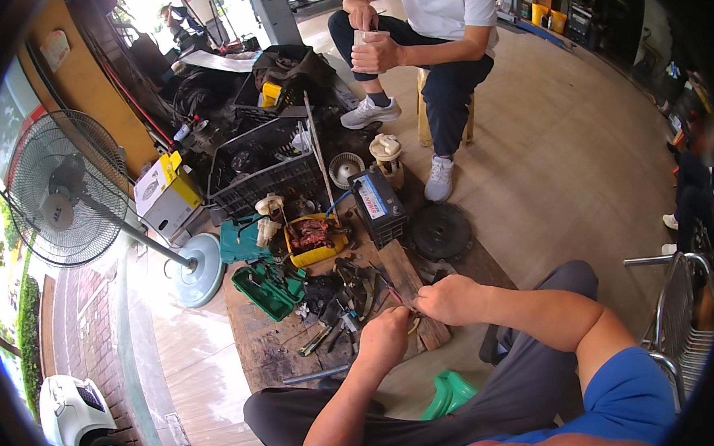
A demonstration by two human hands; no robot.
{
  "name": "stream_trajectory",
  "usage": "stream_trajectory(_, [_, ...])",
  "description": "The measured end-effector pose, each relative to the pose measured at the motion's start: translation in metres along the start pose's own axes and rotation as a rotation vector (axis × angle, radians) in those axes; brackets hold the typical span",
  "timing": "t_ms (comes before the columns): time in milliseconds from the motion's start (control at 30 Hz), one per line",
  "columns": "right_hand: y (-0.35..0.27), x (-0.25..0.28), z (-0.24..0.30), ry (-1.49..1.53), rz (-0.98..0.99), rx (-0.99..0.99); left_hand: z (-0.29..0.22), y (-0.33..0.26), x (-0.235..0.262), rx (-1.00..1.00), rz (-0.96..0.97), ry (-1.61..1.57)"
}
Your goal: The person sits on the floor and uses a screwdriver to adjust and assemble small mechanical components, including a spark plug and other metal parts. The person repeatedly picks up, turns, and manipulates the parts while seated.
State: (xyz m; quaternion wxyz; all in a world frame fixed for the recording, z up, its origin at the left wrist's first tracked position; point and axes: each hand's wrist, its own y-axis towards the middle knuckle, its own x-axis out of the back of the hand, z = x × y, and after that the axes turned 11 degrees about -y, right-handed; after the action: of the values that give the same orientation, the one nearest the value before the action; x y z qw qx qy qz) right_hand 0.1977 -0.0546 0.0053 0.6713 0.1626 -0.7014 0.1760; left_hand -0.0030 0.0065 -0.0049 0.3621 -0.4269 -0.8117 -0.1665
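Note:
My left hand (pixel 383 336) and my right hand (pixel 451 300) meet over the near edge of a low wooden work table (pixel 259 353). Both are closed, fingertips almost touching, around something too small and hidden to name. Just beneath them lies a wooden plank (pixel 402 271). To their left is a pile of hand tools, among them pliers (pixel 366 293), beside an open green tool case (pixel 270 290). Beyond stand a car battery (pixel 379 206) and a yellow tray (pixel 317 239) of reddish parts. A round black disc (pixel 441 231) rests to the battery's right.
A pedestal fan (pixel 65 190) stands at left, near a black crate (pixel 262 175) and a carton (pixel 162 197). Across the table a person in a white shirt (pixel 443 12) sits on a stool, holding a small pale object. A metal chair (pixel 677 319) is at right.

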Motion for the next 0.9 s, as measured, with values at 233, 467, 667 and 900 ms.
stream_trajectory(233, [0.002, 0.005, -0.001, -0.004, 0.014, 0.023, -0.001, -0.002, 0.002, -0.047, -0.016, 0.033])
stream_trajectory(467, [0.004, 0.007, -0.002, -0.053, 0.073, 0.025, 0.008, -0.003, -0.004, -0.123, -0.061, 0.002])
stream_trajectory(667, [0.003, 0.003, -0.003, 0.064, 0.095, -0.002, 0.0, -0.005, 0.007, -0.053, 0.02, 0.03])
stream_trajectory(900, [0.006, 0.009, -0.003, 0.1, 0.158, -0.006, 0.0, -0.006, 0.011, -0.101, 0.005, 0.041])
